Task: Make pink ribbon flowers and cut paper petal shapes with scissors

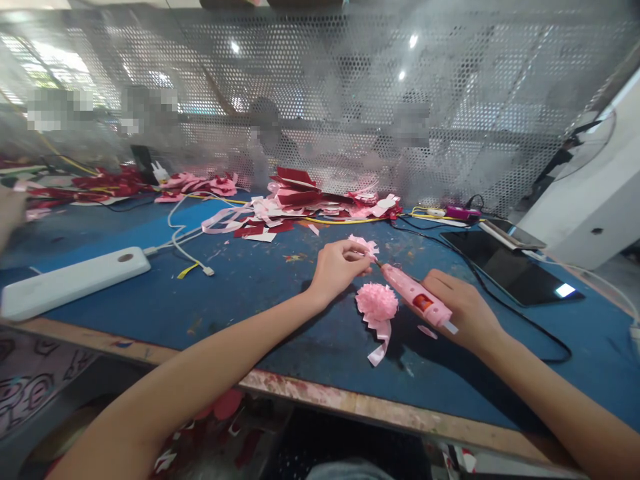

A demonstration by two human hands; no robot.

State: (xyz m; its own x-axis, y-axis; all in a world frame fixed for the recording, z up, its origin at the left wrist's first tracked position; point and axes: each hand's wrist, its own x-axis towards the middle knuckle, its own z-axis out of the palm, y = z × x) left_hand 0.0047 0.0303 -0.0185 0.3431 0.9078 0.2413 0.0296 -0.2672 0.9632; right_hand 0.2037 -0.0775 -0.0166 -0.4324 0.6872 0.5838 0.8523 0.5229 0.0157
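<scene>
Two hands at work over the blue table [150,293], which reaches from the mesh screen [350,100] at the back to a worn front edge just below the forearms.

Open room: bare blue surface lies left of the left hand, as far as the white power strip [75,280]. To the right a dark tablet [510,270] lies near, and a black cable [520,317] runs past the right wrist. Red and pink paper scraps [300,200] sit well back.

Right hand [465,307]: fingers closed around a pink glue gun [417,298], nozzle aimed left at a small pink ribbon piece [364,245]. Left hand [337,263]: fingertips pinched on that piece, held just above the table.

Pink pompom flower [377,301] with ribbon tail rests on the table between the hands, just under the gun.

Risks (judgement):
- Nozzle is very close to the left fingertips; a slip could burn them.
- Glue could drip onto the flower below.
- Right wrist could snag the cable and jerk the aim.
</scene>
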